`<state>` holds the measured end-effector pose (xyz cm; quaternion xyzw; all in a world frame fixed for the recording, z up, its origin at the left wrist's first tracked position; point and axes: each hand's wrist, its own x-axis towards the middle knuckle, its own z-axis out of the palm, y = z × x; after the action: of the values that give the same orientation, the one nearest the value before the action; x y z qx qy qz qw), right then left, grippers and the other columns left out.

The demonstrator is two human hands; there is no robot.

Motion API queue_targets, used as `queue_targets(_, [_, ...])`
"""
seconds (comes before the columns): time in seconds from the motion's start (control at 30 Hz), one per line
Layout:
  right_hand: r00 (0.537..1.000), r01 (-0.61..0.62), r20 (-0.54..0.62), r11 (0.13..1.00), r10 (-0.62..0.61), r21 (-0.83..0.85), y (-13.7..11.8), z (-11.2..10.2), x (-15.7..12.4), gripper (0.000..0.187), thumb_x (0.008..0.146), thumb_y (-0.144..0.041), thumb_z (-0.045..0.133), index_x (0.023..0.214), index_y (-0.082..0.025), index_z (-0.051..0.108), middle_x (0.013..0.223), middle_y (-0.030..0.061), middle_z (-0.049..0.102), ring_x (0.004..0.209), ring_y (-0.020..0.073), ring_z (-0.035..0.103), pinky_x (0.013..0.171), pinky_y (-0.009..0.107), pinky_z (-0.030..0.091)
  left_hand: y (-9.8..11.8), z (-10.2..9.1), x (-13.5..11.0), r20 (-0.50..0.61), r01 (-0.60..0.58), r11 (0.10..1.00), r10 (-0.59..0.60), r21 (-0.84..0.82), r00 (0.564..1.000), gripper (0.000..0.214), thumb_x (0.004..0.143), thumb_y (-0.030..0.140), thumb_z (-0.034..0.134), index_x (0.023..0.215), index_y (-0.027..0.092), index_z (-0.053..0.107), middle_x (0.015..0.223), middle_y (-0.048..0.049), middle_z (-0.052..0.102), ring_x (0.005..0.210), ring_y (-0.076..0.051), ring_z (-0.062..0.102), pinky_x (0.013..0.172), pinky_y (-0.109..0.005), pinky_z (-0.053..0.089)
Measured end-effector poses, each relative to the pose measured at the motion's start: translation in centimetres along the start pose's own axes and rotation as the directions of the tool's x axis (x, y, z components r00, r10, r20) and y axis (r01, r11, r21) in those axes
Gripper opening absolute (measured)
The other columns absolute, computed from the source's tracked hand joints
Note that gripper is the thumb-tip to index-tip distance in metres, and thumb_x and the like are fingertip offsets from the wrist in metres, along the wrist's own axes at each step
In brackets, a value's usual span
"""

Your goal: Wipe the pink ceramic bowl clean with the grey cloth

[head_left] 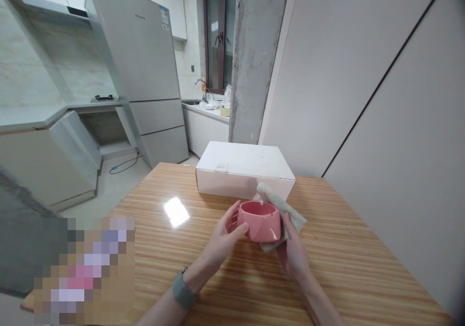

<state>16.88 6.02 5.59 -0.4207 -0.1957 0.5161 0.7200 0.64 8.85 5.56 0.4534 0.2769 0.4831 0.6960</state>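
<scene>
Bowl, pink faceted ceramic, round rather than long, wedged between both hands right in front of the body, mouth tipped up toward the camera, apparently lifted a little off the bench, though hard to be sure from this angle. Left hand on the near left side, fingers spread and curved around the wall, thumb lying across the outside. Right hand on the opposite side, fingers mostly hidden behind a grey cloth pressed against the bowl, so no telling exactly how they sit, just a pinch-like hold through the fabric by the look of it, the cloth's long edge running diagonally back toward a white cardboard box just behind. Grey band on the left wrist. Farther off, a fridge, sink tap near the window, concrete column, and a pixelated patch at lower left, nothing readable there
</scene>
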Motion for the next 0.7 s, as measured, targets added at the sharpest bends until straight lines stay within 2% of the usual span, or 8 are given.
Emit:
queue_targets(0.07, [0.996,-0.065,0.058,0.998,0.063,0.024,-0.5,0.6,-0.5,0.044,0.076,-0.055,0.071,0.103,-0.020,0.073,0.109,0.0053,0.075,0.117,0.0296,0.061,0.101,0.042,0.049,0.7,-0.1,-0.1,-0.018,-0.003,0.998,0.004,0.067,1.000,0.079,0.063,0.035,0.085,0.134,0.021,0.053,0.131,-0.0141,0.059,0.116,-0.030,0.057,0.103,-0.044,0.042])
queue_targets(0.13, [0.985,-0.130,0.122,0.990,0.124,0.047,-0.6,1.3,-1.1,0.045,0.075,-0.055,0.072,0.101,-0.018,0.074,0.106,0.0076,0.076,0.117,0.0315,0.061,0.099,0.043,0.050,1.1,-0.1,-0.3,-0.007,-0.002,0.999,0.002,0.049,1.000,0.089,0.056,0.035,0.088,0.136,0.022,0.051,0.129,-0.0137,0.060,0.114,-0.031,0.058,0.099,-0.043,0.044])
queue_targets(0.23, [0.972,-0.176,0.167,0.983,0.165,0.056,-0.7,2.0,-1.8,0.046,0.072,-0.057,0.073,0.098,-0.019,0.075,0.106,0.0085,0.076,0.117,0.0332,0.060,0.099,0.046,0.049,1.5,0.2,-0.7,0.063,0.012,0.999,-0.009,-0.050,0.998,0.095,0.056,0.035,0.087,0.141,0.023,0.045,0.133,-0.0128,0.057,0.119,-0.031,0.054,0.099,-0.040,0.043])
queue_targets(0.33, [0.968,-0.185,0.179,0.982,0.177,0.030,-0.8,2.2,-2.0,0.047,0.071,-0.059,0.074,0.096,-0.020,0.076,0.105,0.0088,0.076,0.119,0.0340,0.059,0.100,0.047,0.048,1.6,0.6,-1.0,0.078,0.020,0.998,-0.016,-0.059,0.997,0.094,0.057,0.031,0.086,0.141,0.022,0.044,0.132,-0.0126,0.058,0.121,-0.031,0.053,0.098,-0.038,0.043])
queue_targets(0.43, [0.973,-0.158,0.174,0.987,0.153,0.015,-0.7,2.1,-1.9,0.048,0.071,-0.060,0.073,0.097,-0.021,0.076,0.107,0.0082,0.076,0.122,0.0338,0.057,0.102,0.048,0.047,1.5,0.7,-0.8,0.020,0.016,1.000,-0.015,-0.024,1.000,0.096,0.055,0.030,0.086,0.140,0.020,0.044,0.126,-0.0134,0.062,0.113,-0.031,0.057,0.092,-0.037,0.047])
queue_targets(0.53, [0.985,-0.100,0.139,0.995,0.098,0.010,0.2,1.4,-1.7,0.049,0.072,-0.061,0.072,0.103,-0.023,0.075,0.115,0.0062,0.073,0.127,0.0321,0.053,0.107,0.047,0.042,1.2,0.5,-0.5,-0.090,-0.006,1.000,0.009,0.029,0.996,0.095,0.054,0.030,0.086,0.139,0.019,0.044,0.123,-0.0133,0.063,0.110,-0.030,0.059,0.092,-0.038,0.047])
queue_targets(0.63, [0.999,-0.001,0.049,0.999,0.003,-0.042,1.8,0.2,-1.5,0.046,0.071,-0.054,0.077,0.107,-0.026,0.073,0.124,0.0028,0.069,0.134,0.0285,0.045,0.112,0.045,0.036,0.7,0.4,-0.3,-0.182,-0.050,0.994,0.067,0.097,0.981,0.093,0.058,0.027,0.084,0.140,0.020,0.041,0.124,-0.0125,0.062,0.111,-0.029,0.059,0.096,-0.038,0.047])
queue_targets(0.7, [0.996,0.068,0.066,0.995,-0.063,-0.076,2.7,-0.5,-1.3,0.046,0.072,-0.047,0.078,0.112,-0.027,0.071,0.128,0.0022,0.066,0.137,0.0260,0.041,0.112,0.044,0.036,0.2,0.3,-0.3,-0.208,-0.063,0.991,0.086,0.115,0.974,0.096,0.060,0.026,0.084,0.143,0.021,0.036,0.128,-0.0126,0.060,0.113,-0.028,0.059,0.098,-0.039,0.046])
